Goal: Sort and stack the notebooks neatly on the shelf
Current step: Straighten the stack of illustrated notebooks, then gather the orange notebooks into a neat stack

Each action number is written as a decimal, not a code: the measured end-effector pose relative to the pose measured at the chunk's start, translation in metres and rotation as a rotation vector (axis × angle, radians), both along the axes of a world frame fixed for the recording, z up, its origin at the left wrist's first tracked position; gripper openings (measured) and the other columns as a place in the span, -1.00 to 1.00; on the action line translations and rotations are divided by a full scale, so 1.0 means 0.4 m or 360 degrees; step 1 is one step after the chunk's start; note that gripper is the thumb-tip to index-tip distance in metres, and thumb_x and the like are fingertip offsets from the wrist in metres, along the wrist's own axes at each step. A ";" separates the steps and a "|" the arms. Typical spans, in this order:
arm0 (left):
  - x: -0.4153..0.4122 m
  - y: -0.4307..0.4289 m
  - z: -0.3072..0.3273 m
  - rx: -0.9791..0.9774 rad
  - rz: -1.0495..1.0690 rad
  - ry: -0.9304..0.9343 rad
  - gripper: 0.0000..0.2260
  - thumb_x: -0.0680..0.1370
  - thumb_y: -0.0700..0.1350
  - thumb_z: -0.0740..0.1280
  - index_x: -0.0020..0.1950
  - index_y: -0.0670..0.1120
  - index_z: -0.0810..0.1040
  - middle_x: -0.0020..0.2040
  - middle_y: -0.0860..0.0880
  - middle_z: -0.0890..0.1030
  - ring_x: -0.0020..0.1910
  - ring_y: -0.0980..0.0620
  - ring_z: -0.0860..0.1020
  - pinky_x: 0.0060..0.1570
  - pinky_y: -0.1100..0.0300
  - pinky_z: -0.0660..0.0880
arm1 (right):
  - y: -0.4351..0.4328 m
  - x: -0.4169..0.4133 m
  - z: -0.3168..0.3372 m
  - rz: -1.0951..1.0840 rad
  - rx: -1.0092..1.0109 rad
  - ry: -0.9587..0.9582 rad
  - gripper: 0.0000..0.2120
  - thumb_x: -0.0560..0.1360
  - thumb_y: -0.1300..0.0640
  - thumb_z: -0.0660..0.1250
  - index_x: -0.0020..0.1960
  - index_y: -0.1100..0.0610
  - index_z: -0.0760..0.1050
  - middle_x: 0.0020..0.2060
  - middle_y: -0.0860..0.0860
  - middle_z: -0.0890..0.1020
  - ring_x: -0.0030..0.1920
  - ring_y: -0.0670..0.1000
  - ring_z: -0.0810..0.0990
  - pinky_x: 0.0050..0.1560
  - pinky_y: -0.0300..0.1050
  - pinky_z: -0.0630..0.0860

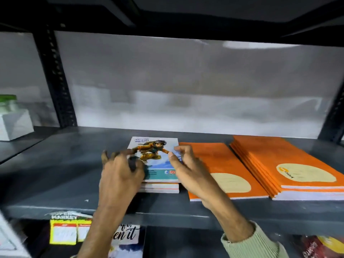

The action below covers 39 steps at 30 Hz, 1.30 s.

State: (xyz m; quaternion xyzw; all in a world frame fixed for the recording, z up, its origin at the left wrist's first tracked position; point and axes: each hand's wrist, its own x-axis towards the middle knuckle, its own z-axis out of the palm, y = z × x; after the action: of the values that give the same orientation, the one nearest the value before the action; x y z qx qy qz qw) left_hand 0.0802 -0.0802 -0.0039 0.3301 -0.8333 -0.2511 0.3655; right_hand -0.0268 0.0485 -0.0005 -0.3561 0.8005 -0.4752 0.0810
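A small stack of illustrated notebooks [157, 164] lies flat on the dark grey shelf [55, 183], its top cover showing a cartoon figure in orange gear against a blue sky. The left hand [119, 174] rests on the stack's left edge, fingers spread and curled over the cover, a loose grip that presses rather than clasps. The right hand [186, 164] sits at the stack's right edge, fingers bent and slack, thumb touching the cover; its grip is released, clenched on nothing. Just right of the stack lies a single orange notebook [223, 170] with a cream label, partly under the right wrist. Further right of the stack sits a taller pile of orange notebooks [283, 164]. Well left of the stack, a white box [14, 123] stands on the neighbouring shelf bay.
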 end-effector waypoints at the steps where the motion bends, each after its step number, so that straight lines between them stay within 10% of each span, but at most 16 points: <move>1: 0.001 0.001 -0.006 0.0012 0.0025 -0.0050 -0.70 0.52 -0.12 0.30 0.25 -0.07 0.50 -0.03 -0.16 0.59 0.41 -0.30 0.34 0.01 -0.16 0.52 | 0.003 0.002 -0.004 -0.0001 0.0082 0.0014 -0.66 0.61 -0.23 0.06 0.32 -0.12 0.26 0.17 -0.05 0.50 0.29 0.00 0.42 0.35 0.11 0.33; 6: -0.021 0.019 0.005 -0.0149 0.0058 -0.0062 -0.53 0.55 -0.01 0.28 0.43 -0.10 0.33 0.38 -0.19 0.49 0.56 -0.25 0.03 0.33 -0.28 0.35 | 0.070 -0.023 0.019 0.0063 0.0002 0.0023 -0.57 0.61 -0.24 0.04 0.41 -0.11 0.23 0.26 -0.08 0.57 0.22 -0.14 0.52 0.06 -0.35 0.44; 12: -0.079 0.120 0.023 -0.0256 -0.0372 0.0250 -0.67 0.57 -0.06 0.25 0.33 -0.08 0.46 0.31 -0.13 0.58 0.56 -0.09 0.16 0.49 -0.05 0.13 | 0.212 -0.040 0.006 0.0115 0.0892 0.0653 -0.23 0.45 -0.45 0.11 0.57 -0.24 -0.02 0.61 -0.12 0.05 0.59 0.00 0.02 0.49 0.17 0.20; 17: -0.086 0.188 0.020 -0.0308 -0.0558 0.0468 -0.75 0.57 -0.16 0.30 0.24 -0.02 0.55 0.24 0.24 0.43 0.48 0.21 0.12 0.34 0.27 0.08 | 0.286 0.022 -0.042 0.0142 0.1140 0.0824 -0.04 0.40 -0.52 0.09 0.58 -0.17 -0.31 0.51 -0.23 -0.36 0.48 -0.18 -0.40 0.47 0.01 -0.28; 21: -0.079 0.202 0.008 -0.0294 -0.0726 0.0581 -0.77 0.58 -0.17 0.32 0.19 0.07 0.57 0.16 0.51 0.31 0.33 0.39 0.37 0.28 0.45 0.30 | 0.309 0.048 -0.100 0.0020 0.0950 0.1314 -0.47 0.57 -0.16 0.06 0.51 -0.08 0.31 0.48 -0.06 0.43 0.49 -0.03 0.36 0.35 0.05 0.44; 24: -0.078 0.213 -0.007 -0.0177 -0.0793 0.0640 -0.78 0.60 -0.14 0.27 0.18 0.09 0.57 0.13 0.49 0.39 0.22 0.63 0.30 0.25 0.42 0.40 | 0.314 0.053 -0.119 -0.0100 0.0532 0.1589 -0.56 0.50 0.13 0.18 0.34 -0.01 0.55 0.22 -0.10 0.67 0.21 -0.08 0.63 0.11 -0.12 0.50; 28: -0.071 0.272 -0.033 0.0206 -0.0774 0.0767 -0.69 0.57 0.03 0.20 0.31 0.16 0.48 0.24 0.31 0.55 0.27 0.32 0.48 0.30 0.22 0.43 | 0.306 0.035 -0.089 -0.0526 -0.0151 0.1595 -0.59 0.41 0.37 0.36 0.23 0.11 0.60 0.02 -0.01 0.74 -0.01 -0.07 0.59 -0.09 -0.04 0.51; 31: -0.081 0.327 -0.018 0.1264 -0.0956 0.0837 -0.41 0.43 0.28 0.29 0.42 0.11 0.41 0.40 0.18 0.49 0.34 0.25 0.46 0.40 0.15 0.35 | 0.294 0.037 -0.072 -0.0708 -0.0398 0.1643 -0.66 0.44 0.40 0.37 0.19 0.23 0.63 0.02 0.06 0.74 0.01 -0.05 0.56 -0.12 0.01 0.53; 34: -0.087 0.330 0.027 0.2121 -0.1285 0.0967 -0.58 0.55 0.17 0.23 0.15 -0.12 0.62 0.04 -0.13 0.72 -0.03 0.01 0.68 0.08 0.04 0.58 | 0.290 0.057 -0.077 -0.0537 -0.0394 0.1805 -0.69 0.52 0.35 0.35 0.25 0.21 0.60 0.11 0.04 0.71 0.12 -0.04 0.64 -0.13 -0.01 0.51; 37: -0.091 0.322 0.038 0.2184 -0.1342 0.1052 -0.60 0.58 0.09 0.18 -0.20 -0.09 0.71 -0.29 -0.14 0.69 -0.35 -0.03 0.66 -0.40 0.10 0.56 | 0.320 0.053 -0.066 -0.0228 -0.0150 0.1825 -0.66 0.66 0.02 0.19 0.33 0.10 0.57 0.25 -0.06 0.65 0.28 -0.06 0.60 -0.02 0.03 0.53; 39: -0.100 0.320 0.026 0.2175 -0.1282 0.1162 -0.71 0.57 0.01 0.21 -0.16 -0.09 0.66 -0.29 -0.12 0.70 -0.36 -0.04 0.66 -0.38 0.07 0.59 | 0.350 0.046 -0.038 -0.0237 -0.0165 0.1540 -0.51 0.64 -0.19 0.04 0.33 0.01 0.58 0.30 -0.14 0.61 0.34 -0.12 0.53 0.16 -0.02 0.45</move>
State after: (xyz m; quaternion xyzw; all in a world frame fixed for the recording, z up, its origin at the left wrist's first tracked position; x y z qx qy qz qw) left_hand 0.0404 0.0478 0.0067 0.0563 -0.3843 -0.8961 0.2149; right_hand -0.0086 0.1887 -0.0158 -0.4814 0.7449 -0.2988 -0.3522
